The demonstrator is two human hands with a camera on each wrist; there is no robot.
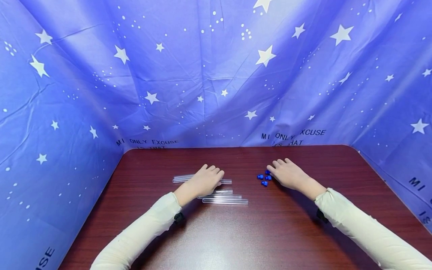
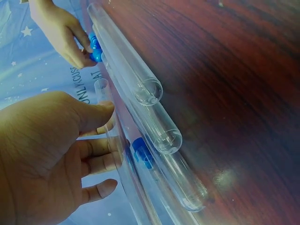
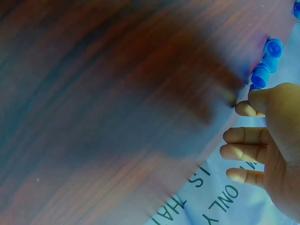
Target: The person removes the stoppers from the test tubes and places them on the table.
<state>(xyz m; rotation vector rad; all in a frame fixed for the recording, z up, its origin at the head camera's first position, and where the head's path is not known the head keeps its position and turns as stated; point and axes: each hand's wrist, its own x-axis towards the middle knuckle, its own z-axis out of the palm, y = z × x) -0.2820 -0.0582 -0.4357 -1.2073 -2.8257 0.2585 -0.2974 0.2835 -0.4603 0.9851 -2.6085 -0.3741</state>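
Several clear test tubes (image 1: 225, 201) lie side by side on the table. My left hand (image 1: 205, 181) is over the tubes farther back, its thumb and fingers on either side of one test tube (image 2: 123, 157), pinching it. A tube end sticks out to the right of that hand. Over on the right is a small cluster of blue caps (image 1: 264, 183). My right hand (image 1: 287, 174) reaches to the farthest cap (image 1: 267, 172) and pinches it between thumb and index finger, which partly hide it. The other right fingers (image 3: 243, 153) are loosely extended.
The dark red wooden table (image 1: 287, 232) has a glossy surface. Behind and around it hangs a blue curtain (image 1: 202, 75) with white stars and black lettering, meeting the table's back edge. A dark band (image 1: 179, 217) shows under the left sleeve.
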